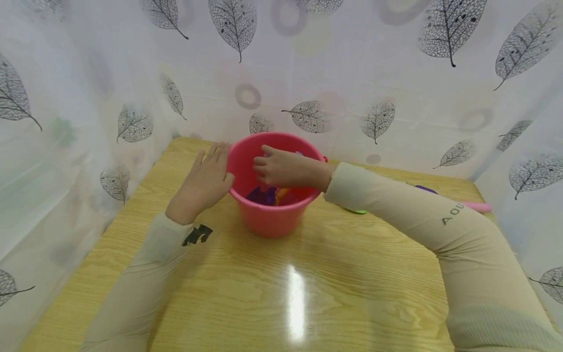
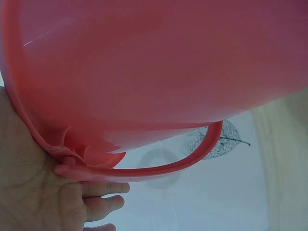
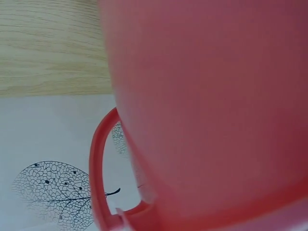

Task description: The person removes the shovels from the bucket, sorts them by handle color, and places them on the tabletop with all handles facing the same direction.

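Note:
A pink bucket (image 1: 271, 222) stands upright on the wooden table. My left hand (image 1: 206, 178) lies against the left side of its rim with straight fingers. In the left wrist view the palm (image 2: 36, 192) is beside the rim, close to where the bucket's handle (image 2: 159, 172) joins. Over the bucket's mouth is my right hand (image 1: 281, 167), reaching in from the right with bent fingers; whether anything is between them is hidden. Down inside lie a dark purple thing (image 1: 262, 196) and a yellow-orange thing (image 1: 282, 195). Only the bucket's outer wall (image 3: 207, 106) and handle show in the right wrist view.
Right of the bucket, partly behind my right sleeve, lie a green thing (image 1: 357, 211), a purple thing (image 1: 425, 188) and a pink thing (image 1: 479, 207). A leaf-patterned curtain (image 1: 343, 88) hangs behind the table (image 1: 246, 293) and at both sides.

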Motion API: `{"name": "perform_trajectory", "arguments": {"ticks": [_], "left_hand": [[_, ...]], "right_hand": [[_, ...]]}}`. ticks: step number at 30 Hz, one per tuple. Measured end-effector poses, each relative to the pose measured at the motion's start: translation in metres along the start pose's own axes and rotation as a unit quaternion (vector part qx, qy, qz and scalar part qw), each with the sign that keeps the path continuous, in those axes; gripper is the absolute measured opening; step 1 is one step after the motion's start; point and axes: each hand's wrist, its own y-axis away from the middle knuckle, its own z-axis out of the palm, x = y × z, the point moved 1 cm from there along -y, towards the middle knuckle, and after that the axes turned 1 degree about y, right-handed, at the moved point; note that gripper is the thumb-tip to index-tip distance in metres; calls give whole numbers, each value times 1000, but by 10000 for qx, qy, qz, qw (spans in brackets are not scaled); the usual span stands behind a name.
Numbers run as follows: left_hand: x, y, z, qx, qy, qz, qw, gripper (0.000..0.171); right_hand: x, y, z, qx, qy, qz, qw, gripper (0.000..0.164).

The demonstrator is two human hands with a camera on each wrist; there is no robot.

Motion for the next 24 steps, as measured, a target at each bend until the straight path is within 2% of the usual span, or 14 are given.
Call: {"name": "perform_trajectory", "arguments": {"ticks": [12,17,24], "left_hand": [[0,0,1,-11,2,-13,10000,64],[0,0,1,-42,19,-26,10000,64],[0,1,1,-29,84,7,10000,63]], "right_hand": [[-2,2,-8,81,331,242,9991,20],[4,11,-10,65,155,480,9987,32],[10,27,-6,637,441,841,9934,22]]}}
